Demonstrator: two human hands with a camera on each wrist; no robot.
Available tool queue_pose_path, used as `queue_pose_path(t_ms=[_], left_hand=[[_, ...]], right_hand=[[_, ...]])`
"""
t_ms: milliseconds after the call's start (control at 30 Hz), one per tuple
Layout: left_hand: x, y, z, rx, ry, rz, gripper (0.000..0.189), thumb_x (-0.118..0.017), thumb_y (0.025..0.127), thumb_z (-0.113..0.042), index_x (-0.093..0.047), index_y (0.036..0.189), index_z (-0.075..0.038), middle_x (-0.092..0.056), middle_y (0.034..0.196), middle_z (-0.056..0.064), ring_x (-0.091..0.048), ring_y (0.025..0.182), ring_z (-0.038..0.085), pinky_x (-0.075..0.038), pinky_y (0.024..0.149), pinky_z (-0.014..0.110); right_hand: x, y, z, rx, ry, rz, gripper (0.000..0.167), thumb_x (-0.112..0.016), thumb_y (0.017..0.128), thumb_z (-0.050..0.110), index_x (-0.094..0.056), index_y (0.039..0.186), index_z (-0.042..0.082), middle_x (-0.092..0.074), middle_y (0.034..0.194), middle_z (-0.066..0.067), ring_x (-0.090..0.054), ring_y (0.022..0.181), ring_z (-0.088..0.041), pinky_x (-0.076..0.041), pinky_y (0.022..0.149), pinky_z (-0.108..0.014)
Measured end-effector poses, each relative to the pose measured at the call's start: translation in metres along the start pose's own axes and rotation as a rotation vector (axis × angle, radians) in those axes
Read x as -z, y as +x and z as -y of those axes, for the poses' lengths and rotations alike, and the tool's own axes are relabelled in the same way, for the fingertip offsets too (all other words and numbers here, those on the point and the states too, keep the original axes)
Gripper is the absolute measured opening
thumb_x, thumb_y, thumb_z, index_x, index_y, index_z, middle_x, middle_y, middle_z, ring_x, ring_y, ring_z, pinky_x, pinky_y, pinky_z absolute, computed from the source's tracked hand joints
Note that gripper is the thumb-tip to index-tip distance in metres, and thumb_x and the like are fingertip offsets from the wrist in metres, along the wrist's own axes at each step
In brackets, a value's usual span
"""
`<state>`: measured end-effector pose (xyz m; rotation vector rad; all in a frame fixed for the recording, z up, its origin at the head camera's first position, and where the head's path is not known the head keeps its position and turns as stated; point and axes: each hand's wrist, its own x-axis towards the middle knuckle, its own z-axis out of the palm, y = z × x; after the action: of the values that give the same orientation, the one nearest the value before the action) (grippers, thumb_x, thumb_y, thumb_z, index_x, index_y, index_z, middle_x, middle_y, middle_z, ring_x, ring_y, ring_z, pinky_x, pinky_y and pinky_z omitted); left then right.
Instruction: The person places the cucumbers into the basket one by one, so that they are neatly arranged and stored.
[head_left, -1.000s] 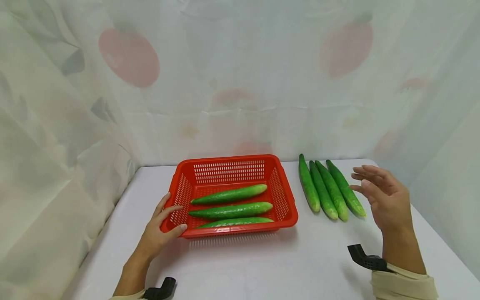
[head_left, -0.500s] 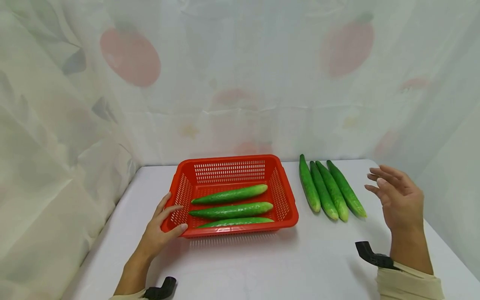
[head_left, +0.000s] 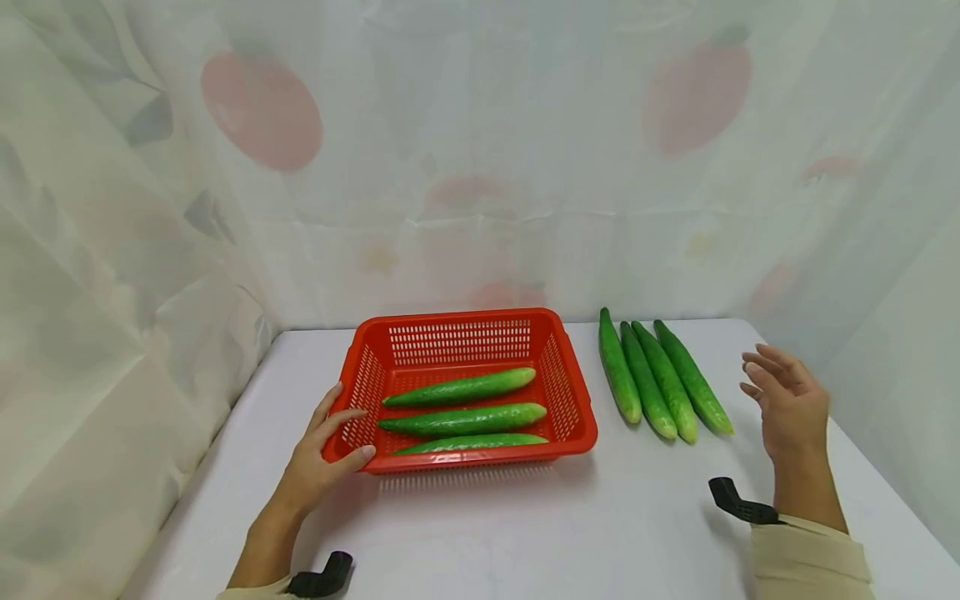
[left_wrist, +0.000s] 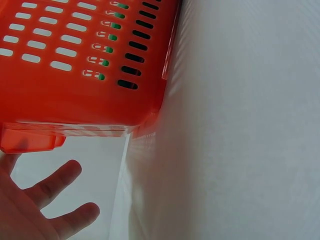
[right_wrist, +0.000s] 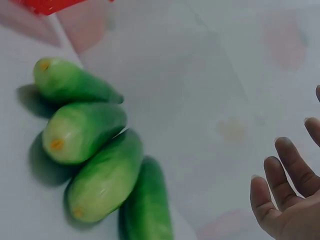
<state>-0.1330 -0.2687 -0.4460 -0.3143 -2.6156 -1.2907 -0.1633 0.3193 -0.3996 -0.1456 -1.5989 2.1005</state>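
Currently, your left grip (head_left: 317, 468) is spread wide at the near left corner of the red perforated basket (head_left: 487, 459), with the thumb on the rim and one finger reaching over the left side. Your right grip (head_left: 792, 408) is wide and unloaded, fingers slightly bent; it is positioned to the right of four cucumbers (head_left: 648, 383), apart from them. Those four lie side by side on the white counter (head_left: 525, 533), pale ends toward you. Inside the basket, three cucumbers (head_left: 461, 421) lie crosswise, pale ends to the right. A pale printed sheet (head_left: 450, 125) hangs behind.
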Motion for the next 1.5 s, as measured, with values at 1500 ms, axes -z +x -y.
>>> queue_pose_path(t_ms=[1500], left_hand=[[-0.001, 0.000, 0.000, 0.002, -0.018, -0.009, 0.046, -0.074, 0.083, -0.025, -0.061, 0.125, -0.009, -0.017, 0.158, 0.001, -0.024, 0.138, 0.034, -0.039, 0.088, 0.023]], right_hand=[[0.029, 0.007, -0.078, -0.114, -0.984, 0.224, 0.064, -0.059, 0.096, 0.033, -0.035, 0.146, 0.001, -0.038, 0.139, -0.036, -0.035, 0.125, -0.054, -0.030, 0.097, -0.062]])
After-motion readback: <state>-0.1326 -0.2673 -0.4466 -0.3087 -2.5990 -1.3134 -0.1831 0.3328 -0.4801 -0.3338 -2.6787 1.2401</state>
